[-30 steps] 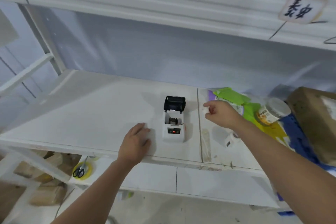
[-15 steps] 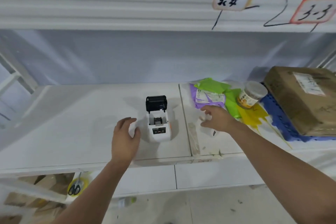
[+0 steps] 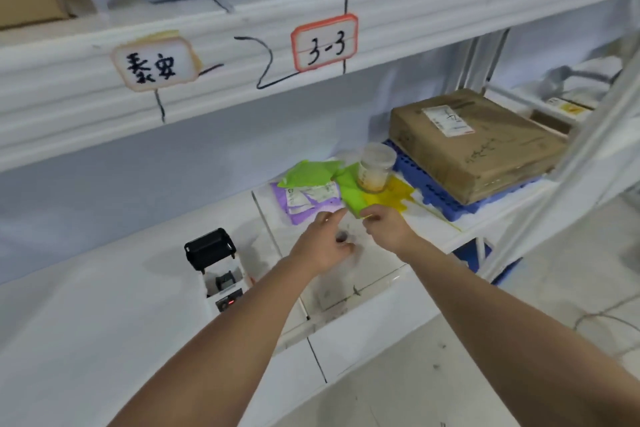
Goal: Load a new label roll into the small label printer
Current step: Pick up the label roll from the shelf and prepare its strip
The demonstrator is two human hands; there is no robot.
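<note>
The label roll [image 3: 342,237] sits on the white shelf [image 3: 104,305], gripped by the left hand [image 3: 323,246]. The right hand [image 3: 384,224], at its 3 o'clock, pinches something small. The printer [image 3: 221,274], lid up, stands at its 9 o'clock.

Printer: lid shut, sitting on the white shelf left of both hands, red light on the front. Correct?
One error: the printer's black lid is flipped up, open, with the roll bay exposed, as the head view shows. The rest holds: it sits on the white shelf, left of the left hand and right hand, with a red light on the front.
</note>
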